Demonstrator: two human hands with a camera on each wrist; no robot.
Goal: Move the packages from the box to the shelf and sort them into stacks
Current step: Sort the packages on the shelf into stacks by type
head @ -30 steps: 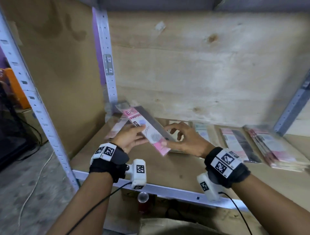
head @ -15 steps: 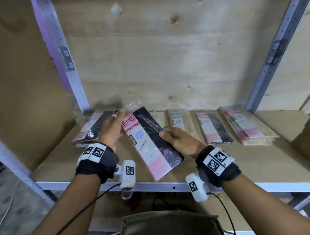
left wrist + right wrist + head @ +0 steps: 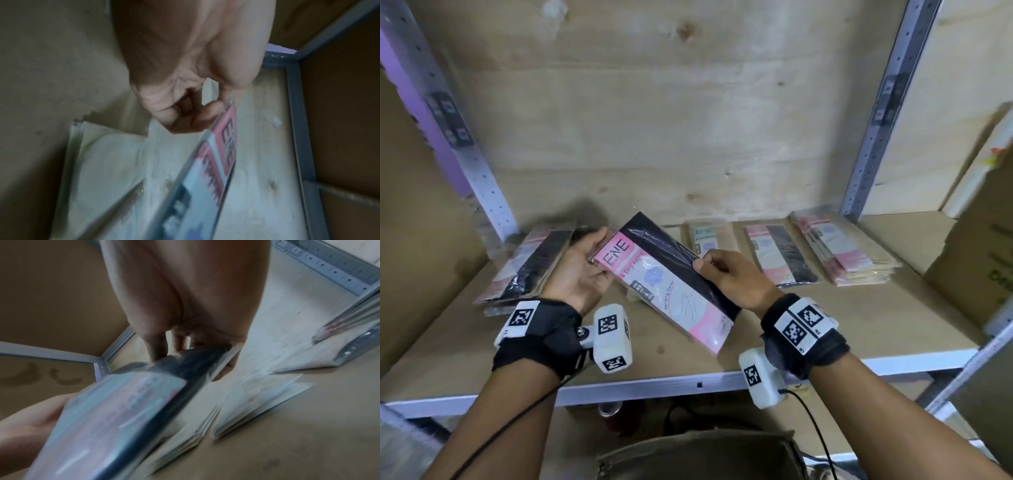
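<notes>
Both hands hold one flat pink, white and black package (image 3: 664,279) marked ENE above the wooden shelf (image 3: 825,329). My left hand (image 3: 585,267) grips its upper left end, thumb on top. My right hand (image 3: 726,274) pinches its black right edge. The same package (image 3: 207,178) shows blurred in the left wrist view below the fingers, and in the right wrist view the package (image 3: 127,410) crosses the frame under my right hand (image 3: 195,340). On the shelf lie a dark stack (image 3: 527,267) at the left, a pale package (image 3: 707,238), a pink and black package (image 3: 779,258) and a tall pink stack (image 3: 842,253).
Grey perforated uprights (image 3: 880,102) frame the bay, with a plywood back wall (image 3: 671,120). A cardboard box (image 3: 976,260) stands on the shelf at the right. The shelf's metal front edge (image 3: 688,383) runs below my wrists. A brown bag (image 3: 698,455) sits below.
The package has tipped to face me and come a little nearer, with both hands shifting grip to its ends. The view has swung right, so the whole bay now shows.
</notes>
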